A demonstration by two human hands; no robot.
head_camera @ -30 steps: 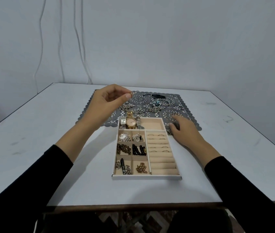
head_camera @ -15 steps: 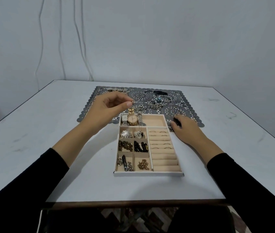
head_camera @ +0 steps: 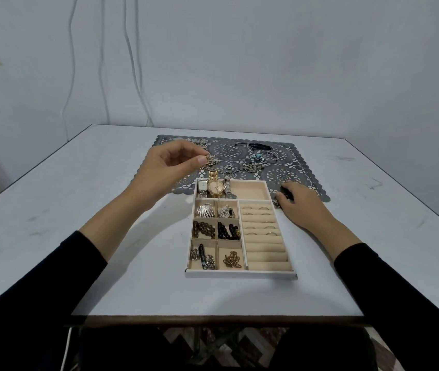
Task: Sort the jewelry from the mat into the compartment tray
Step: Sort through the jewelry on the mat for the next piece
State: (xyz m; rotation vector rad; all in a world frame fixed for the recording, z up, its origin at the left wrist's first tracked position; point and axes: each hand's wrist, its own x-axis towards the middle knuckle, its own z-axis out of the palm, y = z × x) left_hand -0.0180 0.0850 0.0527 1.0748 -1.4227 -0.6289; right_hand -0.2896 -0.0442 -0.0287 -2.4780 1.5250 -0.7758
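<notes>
The white compartment tray [head_camera: 240, 274] sits mid-table and holds watches [head_camera: 214, 187], beads, chains and rings [head_camera: 258, 226]. Behind it lies the grey lace mat [head_camera: 288, 175] with a chain [head_camera: 250, 167] and bracelets [head_camera: 262, 155] on it. My left hand [head_camera: 170, 170] hovers above the tray's back left corner. Its thumb and forefinger pinch a small metal piece [head_camera: 209, 159], and a thin chain seems to hang from it toward the tray. My right hand [head_camera: 300, 203] rests on the mat's near edge, right beside the tray, fingers loosely curved.
The white table [head_camera: 79, 236] ends close at the front and at both sides. A grey wall with hanging cables [head_camera: 132, 76] stands behind it. A small dark item [head_camera: 276, 202] lies under my right fingertips.
My left hand has brought the pinched piece from over the mat nearer to the tray's back edge, then held there. My right hand has stayed put.
</notes>
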